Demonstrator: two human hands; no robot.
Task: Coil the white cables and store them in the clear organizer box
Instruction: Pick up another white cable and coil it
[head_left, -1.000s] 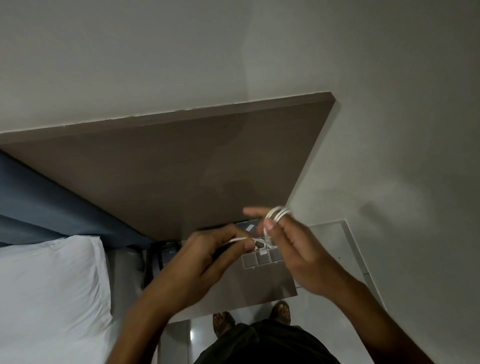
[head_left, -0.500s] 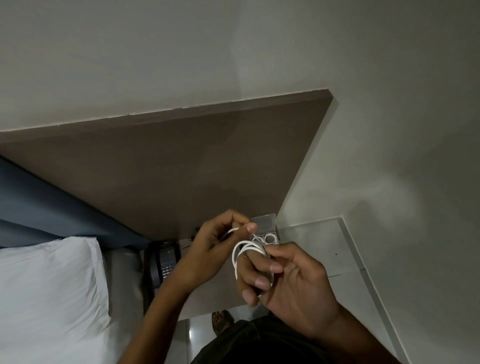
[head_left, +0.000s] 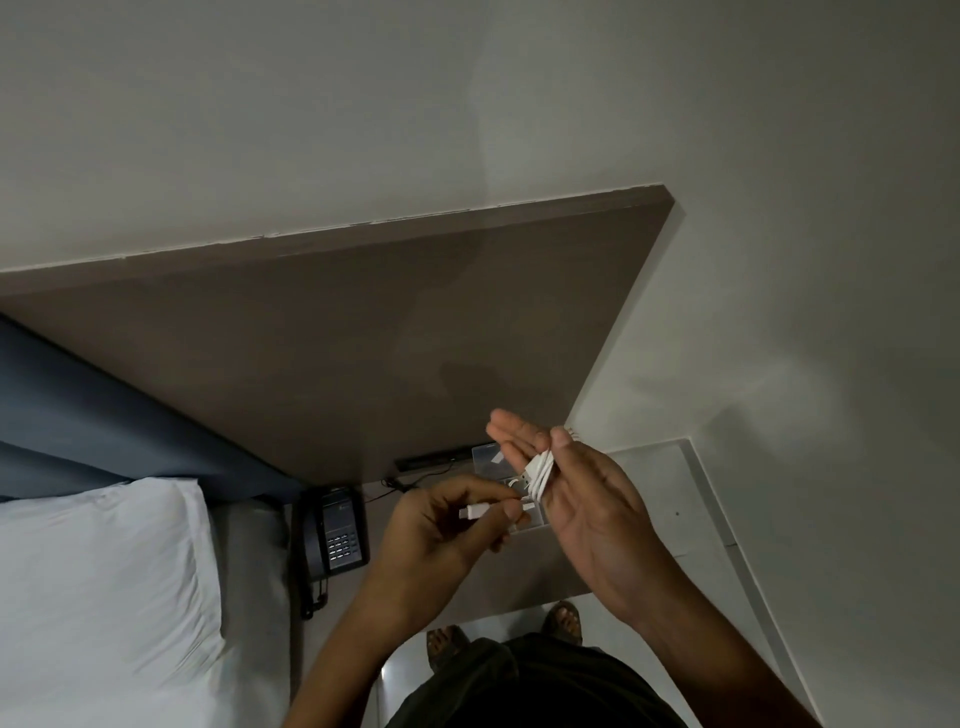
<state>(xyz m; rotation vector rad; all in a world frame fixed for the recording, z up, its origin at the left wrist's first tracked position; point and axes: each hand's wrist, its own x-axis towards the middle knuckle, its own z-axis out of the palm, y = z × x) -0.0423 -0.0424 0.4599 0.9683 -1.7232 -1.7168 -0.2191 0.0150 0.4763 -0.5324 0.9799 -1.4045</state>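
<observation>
A white cable (head_left: 540, 475) is wound in several loops around the fingers of my right hand (head_left: 587, 514), which is raised with the palm toward me and the thumb pressed on the loops. My left hand (head_left: 441, 530) pinches the cable's free end, a white plug (head_left: 475, 511), between thumb and fingers just left of the right hand. The clear organizer box (head_left: 491, 457) lies on the brown side table under my hands, mostly hidden by them; its open lid and some small compartments show.
A black desk phone (head_left: 337, 530) sits on the side table (head_left: 530, 566) left of my hands. A bed with a white pillow (head_left: 98, 587) fills the lower left. A brown wall panel (head_left: 337, 332) rises behind. My feet (head_left: 447, 644) stand on the pale floor.
My right hand has turned palm-up and lifted, with the loops now across its fingers. My left hand moved down-left and now holds the plug end.
</observation>
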